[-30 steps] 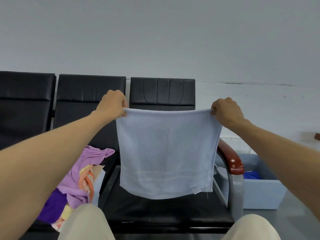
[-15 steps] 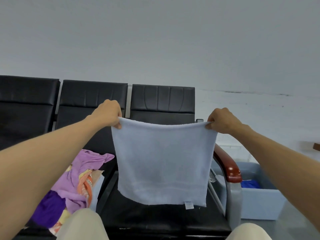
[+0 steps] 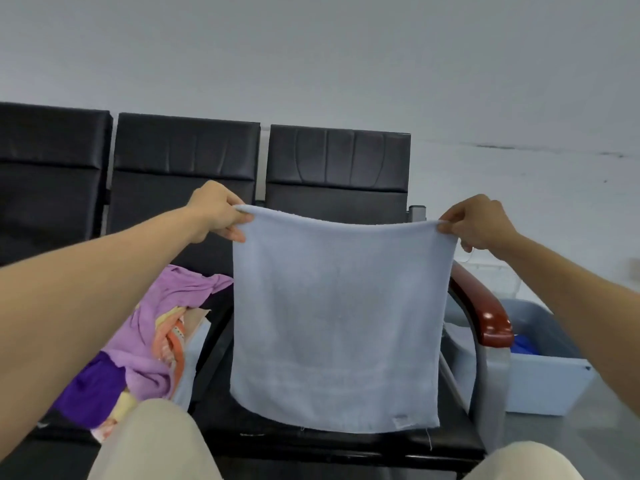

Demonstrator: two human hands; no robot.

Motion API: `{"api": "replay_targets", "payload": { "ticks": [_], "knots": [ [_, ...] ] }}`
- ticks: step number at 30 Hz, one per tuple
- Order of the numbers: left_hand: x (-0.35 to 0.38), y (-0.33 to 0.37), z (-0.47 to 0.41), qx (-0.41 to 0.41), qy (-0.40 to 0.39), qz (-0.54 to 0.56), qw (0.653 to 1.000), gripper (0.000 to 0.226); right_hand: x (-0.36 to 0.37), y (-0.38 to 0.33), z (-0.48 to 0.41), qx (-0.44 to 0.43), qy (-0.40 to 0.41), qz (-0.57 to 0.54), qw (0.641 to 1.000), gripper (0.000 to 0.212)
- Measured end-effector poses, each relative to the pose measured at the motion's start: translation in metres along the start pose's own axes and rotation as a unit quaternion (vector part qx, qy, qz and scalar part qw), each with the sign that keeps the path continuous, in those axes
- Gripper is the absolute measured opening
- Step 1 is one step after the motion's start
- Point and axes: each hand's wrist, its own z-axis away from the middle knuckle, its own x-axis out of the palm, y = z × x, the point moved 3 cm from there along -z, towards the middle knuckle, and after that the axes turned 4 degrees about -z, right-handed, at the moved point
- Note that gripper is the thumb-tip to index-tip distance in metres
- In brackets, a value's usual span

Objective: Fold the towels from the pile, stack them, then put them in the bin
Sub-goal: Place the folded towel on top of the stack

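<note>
Towel (image 3: 337,317), pale blue, hangs spread between my hands above the black seat (image 3: 311,434). My left hand (image 3: 216,211) pinches its top left corner, my right hand (image 3: 476,221) its top right. Pile (image 3: 149,337) of purple and orange cloths lies on the next seat left; the bin (image 3: 547,386) stands on the floor beyond the red armrest (image 3: 485,313).

Most of the seat (image 3: 311,441) hidden behind the towel (image 3: 336,306); bin (image 3: 540,382), right of the towel, partly behind the armrest (image 3: 485,313)
</note>
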Motion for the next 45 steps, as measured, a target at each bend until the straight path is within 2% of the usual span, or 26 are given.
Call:
{"api": "replay_targets", "payload": {
  "ticks": [3,7,13,16,19,21,24,29,33,38,45],
  "knots": [
    [0.035,-0.023,-0.019,-0.039,-0.014,0.088,0.995,0.004,0.035,0.023,-0.009,0.029,0.013,-0.078,0.996,0.006],
    [0.081,-0.053,-0.039,-0.043,0.008,0.086,0.995,0.004,0.086,0.057,-0.018,0.061,0.014,-0.141,0.988,0.009],
    [0.146,-0.102,-0.035,0.007,-0.017,-0.025,1.000,0.006,0.155,0.100,-0.005,0.060,-0.024,-0.105,0.992,0.005],
    [0.172,-0.127,-0.019,0.036,-0.046,-0.089,0.994,0.011,0.180,0.110,0.017,0.042,-0.042,-0.037,0.998,0.016],
    [0.193,-0.154,0.002,0.059,-0.078,-0.128,0.987,0.012,0.202,0.126,0.046,0.081,-0.061,-0.064,0.993,0.029],
    [0.202,-0.170,0.013,0.068,-0.106,-0.130,0.983,0.013,0.215,0.137,0.059,0.098,-0.115,-0.059,0.987,0.029],
    [0.200,-0.176,0.017,0.084,-0.123,-0.137,0.979,0.016,0.215,0.138,0.068,0.111,-0.183,-0.051,0.976,0.016],
    [0.186,-0.177,0.013,0.104,-0.092,-0.149,0.979,0.015,0.197,0.127,0.073,0.102,-0.183,-0.082,0.974,0.009],
    [0.182,-0.184,0.013,0.097,-0.113,-0.160,0.976,0.016,0.195,0.120,0.076,0.107,-0.215,-0.105,0.965,0.007],
    [0.193,-0.196,0.014,0.075,-0.204,-0.212,0.953,0.012,0.212,0.121,0.085,0.060,-0.346,-0.020,0.936,0.005],
    [0.193,-0.191,0.010,0.072,-0.181,-0.229,0.954,0.011,0.210,0.124,0.084,0.061,-0.388,0.001,0.920,0.007]
  ]
}}
